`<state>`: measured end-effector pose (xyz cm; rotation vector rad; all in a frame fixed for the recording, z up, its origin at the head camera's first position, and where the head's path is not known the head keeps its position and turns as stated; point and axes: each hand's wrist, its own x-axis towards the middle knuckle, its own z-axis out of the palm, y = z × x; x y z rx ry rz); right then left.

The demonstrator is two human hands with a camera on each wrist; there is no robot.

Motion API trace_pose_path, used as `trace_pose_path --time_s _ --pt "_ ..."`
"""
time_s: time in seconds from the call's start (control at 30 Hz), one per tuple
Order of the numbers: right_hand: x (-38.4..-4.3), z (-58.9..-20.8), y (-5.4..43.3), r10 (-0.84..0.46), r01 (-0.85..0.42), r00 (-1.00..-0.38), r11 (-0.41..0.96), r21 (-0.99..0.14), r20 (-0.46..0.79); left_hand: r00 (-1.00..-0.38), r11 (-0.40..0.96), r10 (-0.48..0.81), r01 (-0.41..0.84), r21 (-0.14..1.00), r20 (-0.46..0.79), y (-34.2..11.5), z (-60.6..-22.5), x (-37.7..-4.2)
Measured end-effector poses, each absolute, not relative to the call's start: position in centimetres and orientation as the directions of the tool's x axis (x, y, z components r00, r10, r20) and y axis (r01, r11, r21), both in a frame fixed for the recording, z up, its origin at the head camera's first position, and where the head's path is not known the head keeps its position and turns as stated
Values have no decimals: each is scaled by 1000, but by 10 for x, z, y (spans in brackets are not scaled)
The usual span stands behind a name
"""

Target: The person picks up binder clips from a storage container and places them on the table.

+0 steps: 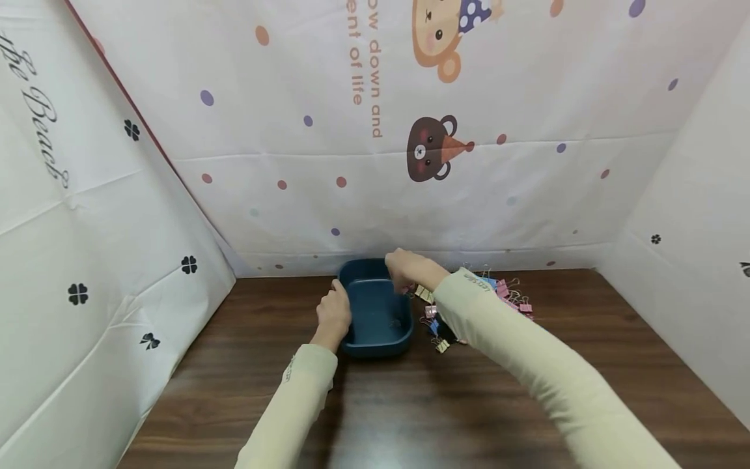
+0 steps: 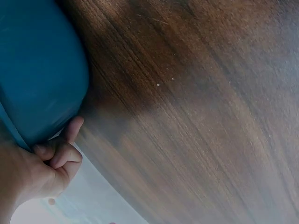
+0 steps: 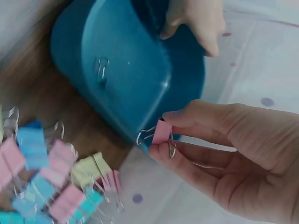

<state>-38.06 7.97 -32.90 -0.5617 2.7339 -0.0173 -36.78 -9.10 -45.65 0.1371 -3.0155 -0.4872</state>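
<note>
A dark blue plastic bin (image 1: 373,309) stands on the table. My left hand (image 1: 334,314) grips its left side, with the thumb inside the wall in the right wrist view and curled fingers (image 2: 65,154) outside in the left wrist view. Over the bin's right edge is my right hand (image 1: 412,268), pinching a pink binder clip (image 3: 161,132) between thumb and fingertips. One small binder clip (image 3: 102,70) with silver handles lies on the bin floor; its colour blends with the plastic. Beside the bin spreads a pile of pink, blue, yellow and teal binder clips (image 3: 61,161), partly hidden by my right forearm in the head view.
The brown wood-grain table (image 1: 263,404) carries the bin and clips. A printed white cloth (image 1: 363,208) rises behind its back edge, and white cloth sides stand at left (image 1: 117,260) and right (image 1: 691,273).
</note>
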Motion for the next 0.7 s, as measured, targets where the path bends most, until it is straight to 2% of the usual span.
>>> trace_pose_path --time_s 0.27,0.6,0.7 --pt "-356 -312 133 -399 -392 -870 916 -85 -290 -994 937 -105 -86 338 39 -91 -460 -366" --pt "-336 -326 206 -316 -318 -889 947 -50 -332 -995 935 -89 -66 349 49 -92 -456 -364" --pt "-325 -333 224 -314 -305 -896 949 -81 -314 -995 936 -83 -60 347 53 -92 -454 -365"
